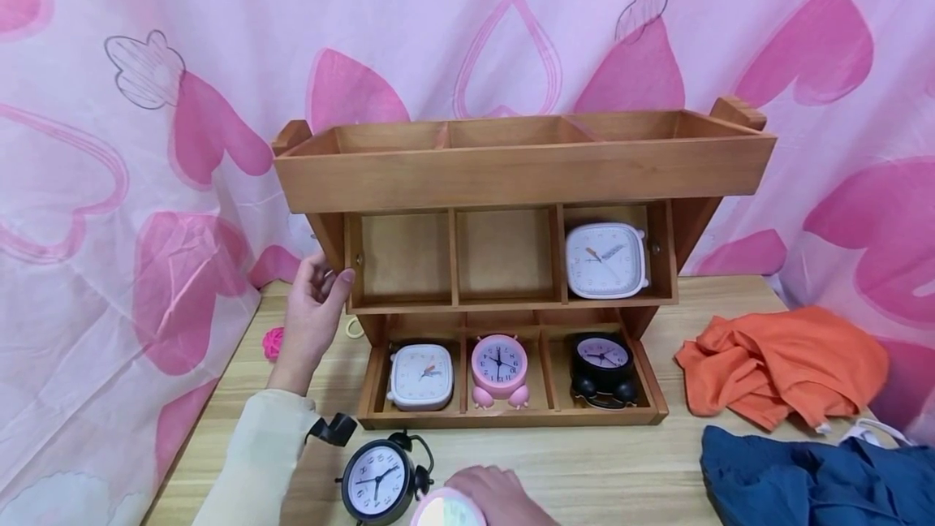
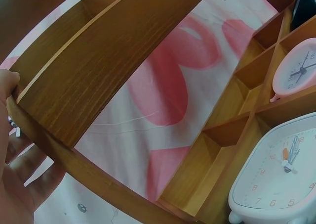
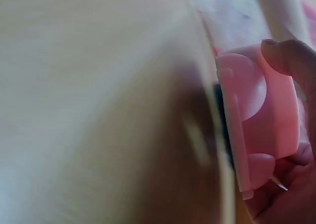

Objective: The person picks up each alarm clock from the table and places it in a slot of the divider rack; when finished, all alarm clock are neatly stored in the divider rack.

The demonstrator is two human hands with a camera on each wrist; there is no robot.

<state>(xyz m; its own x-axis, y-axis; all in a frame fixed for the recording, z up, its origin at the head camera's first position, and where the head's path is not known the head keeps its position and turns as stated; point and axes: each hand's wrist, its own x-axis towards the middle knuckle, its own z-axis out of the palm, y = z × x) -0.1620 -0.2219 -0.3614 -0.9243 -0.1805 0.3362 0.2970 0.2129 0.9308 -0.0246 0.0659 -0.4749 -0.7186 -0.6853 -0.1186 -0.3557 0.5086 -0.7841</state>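
Observation:
My left hand (image 1: 314,311) grips the left side panel of a tiered wooden rack (image 1: 526,173); in the left wrist view its thumb lies on one face and the fingers go behind. Low in the head view, my right hand (image 1: 504,497) holds a pink alarm clock (image 3: 276,115), its rounded body between thumb and fingers. Beside it a black twin-bell alarm clock (image 1: 377,479) faces up. The middle tier has a white square clock (image 1: 606,260) in its right compartment. Along the bottom tier are another white clock (image 1: 421,377), a pink clock (image 1: 500,365) and a black clock (image 1: 602,368).
An orange cloth (image 1: 789,364) and a dark blue cloth (image 1: 818,477) lie crumpled at the right of the wooden table (image 1: 584,469). A small pink ball (image 1: 273,343) sits left of the rack. Behind hangs a heart-patterned curtain (image 1: 431,39).

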